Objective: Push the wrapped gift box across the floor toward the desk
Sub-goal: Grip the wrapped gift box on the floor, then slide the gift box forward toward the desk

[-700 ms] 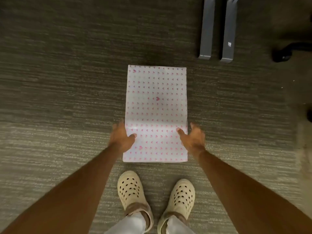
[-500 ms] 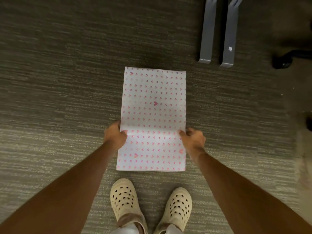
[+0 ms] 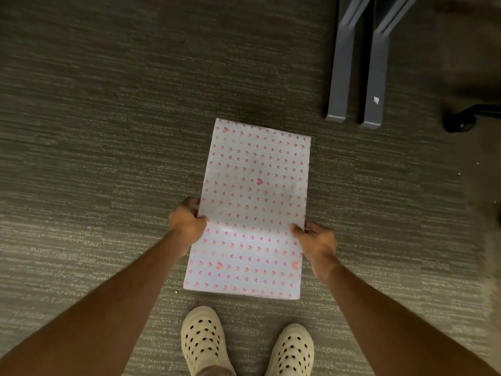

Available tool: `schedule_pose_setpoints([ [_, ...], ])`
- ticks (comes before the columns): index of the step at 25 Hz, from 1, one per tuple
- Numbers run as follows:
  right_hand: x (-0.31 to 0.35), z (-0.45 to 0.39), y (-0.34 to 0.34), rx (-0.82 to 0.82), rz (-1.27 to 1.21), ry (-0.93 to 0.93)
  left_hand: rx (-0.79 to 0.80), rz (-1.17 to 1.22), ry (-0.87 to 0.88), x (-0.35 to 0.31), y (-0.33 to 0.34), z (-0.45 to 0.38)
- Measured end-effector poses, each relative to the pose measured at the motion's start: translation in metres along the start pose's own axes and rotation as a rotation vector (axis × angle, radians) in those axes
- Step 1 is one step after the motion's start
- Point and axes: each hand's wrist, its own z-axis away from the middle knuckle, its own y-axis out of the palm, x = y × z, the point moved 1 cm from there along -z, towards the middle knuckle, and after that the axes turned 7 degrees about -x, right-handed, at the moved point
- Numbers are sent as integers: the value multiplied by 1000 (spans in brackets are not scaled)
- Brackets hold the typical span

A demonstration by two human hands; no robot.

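The gift box [image 3: 252,202], wrapped in white paper with small pink hearts, stands on the grey carpet in front of my feet. It is turned slightly clockwise. My left hand [image 3: 187,222] grips its left edge and my right hand [image 3: 315,241] grips its right edge, both about halfway along the box, thumbs on the paper. Two grey metal desk legs [image 3: 355,77] lie on the floor beyond the box, up and to the right.
A black chair caster [image 3: 461,122] sits at the right edge, past the desk legs. My two cream perforated clogs [image 3: 203,346] stand just behind the box. Open carpet stretches to the left and ahead of the box.
Both hands closed from resting on the box's sides to gripping its edges. The box's far end has swung a little to the right and the desk legs look nearer.
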Motion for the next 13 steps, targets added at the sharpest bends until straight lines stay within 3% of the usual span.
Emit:
schedule_pose_setpoints([
  [8, 100, 9, -7, 17, -71, -78, 60, 113, 33, -66, -63, -29],
  [13, 165, -16, -11, 76, -64, -236, 226, 301, 198, -109, -93, -61],
])
